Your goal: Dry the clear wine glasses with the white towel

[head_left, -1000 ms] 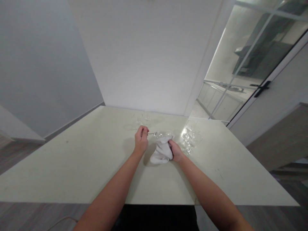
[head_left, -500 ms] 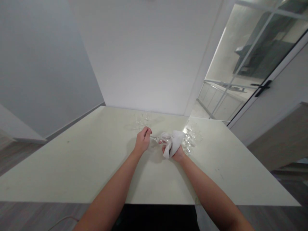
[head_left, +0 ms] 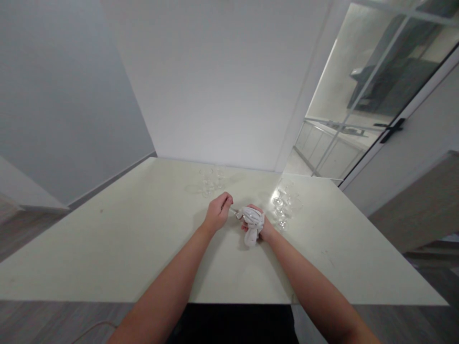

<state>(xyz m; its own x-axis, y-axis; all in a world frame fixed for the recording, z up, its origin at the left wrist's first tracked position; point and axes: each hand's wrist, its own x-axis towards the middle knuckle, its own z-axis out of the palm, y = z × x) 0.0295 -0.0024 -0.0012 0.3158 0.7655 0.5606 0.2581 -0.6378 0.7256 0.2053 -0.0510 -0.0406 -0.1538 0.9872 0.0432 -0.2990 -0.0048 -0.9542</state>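
A stemmed wine glass (head_left: 235, 211) lies sideways in the air between my hands, above the table. My left hand (head_left: 219, 210) is closed around the foot end of its stem, at the left. At the bowl end, my right hand (head_left: 264, 226) is closed on a white cloth (head_left: 252, 221), which is bunched around and against the bowl. The cloth hides most of the bowl and some of my right fingers. One loose end of it hangs down toward the tabletop.
Several clear stemmed glasses (head_left: 282, 210) stand to the right of my right hand. More clear glasses (head_left: 208, 183) are behind my left hand. The pale table (head_left: 107, 248) meets a white wall (head_left: 222, 95); a glazed door (head_left: 390, 131) is at the right.
Both hands have shifted slightly, the left one to the right and nearer to me. The cloth has turned, going from sticking up at the right to wrapped over the bowl with an end hanging.
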